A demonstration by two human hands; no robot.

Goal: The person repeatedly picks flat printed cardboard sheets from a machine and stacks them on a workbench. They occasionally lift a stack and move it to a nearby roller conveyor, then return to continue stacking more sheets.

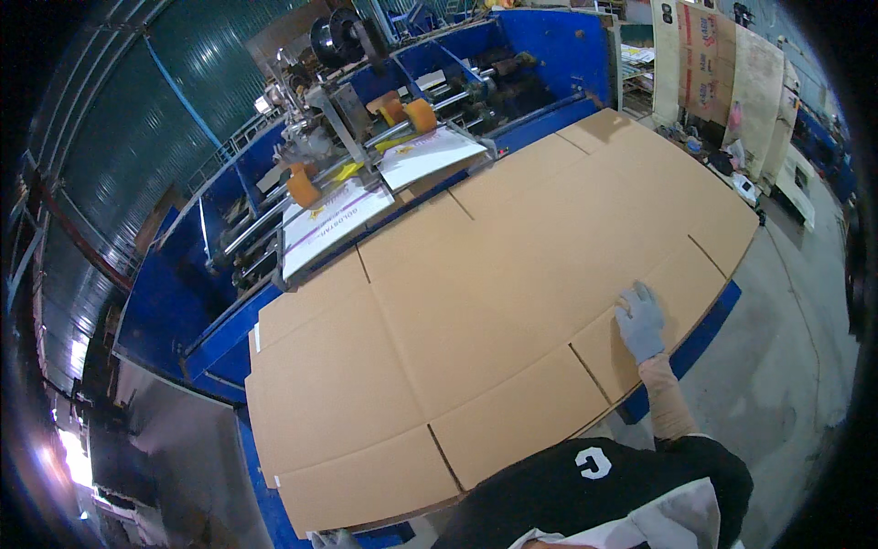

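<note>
A large flat sheet of brown cardboard (pixel 512 265), creased and slotted like an unfolded carton, lies in front of me on blue supports. My right hand (pixel 640 322), in a pale grey glove, rests on its near right flap with the palm down. The fingers are stretched out and nothing is in them. Of my left hand (pixel 335 538) only a bit of grey glove shows at the lower edge, by the sheet's near left corner. Its fingers are mostly cut off from view.
Beyond the sheet stands a blue machine (pixel 558 55) with metal shafts and orange rollers (pixel 421 116). White printed panels (pixel 338 220) lie under the rollers. Upright boards (pixel 704 64) stand at the far right. Grey floor (pixel 777 366) lies to the right.
</note>
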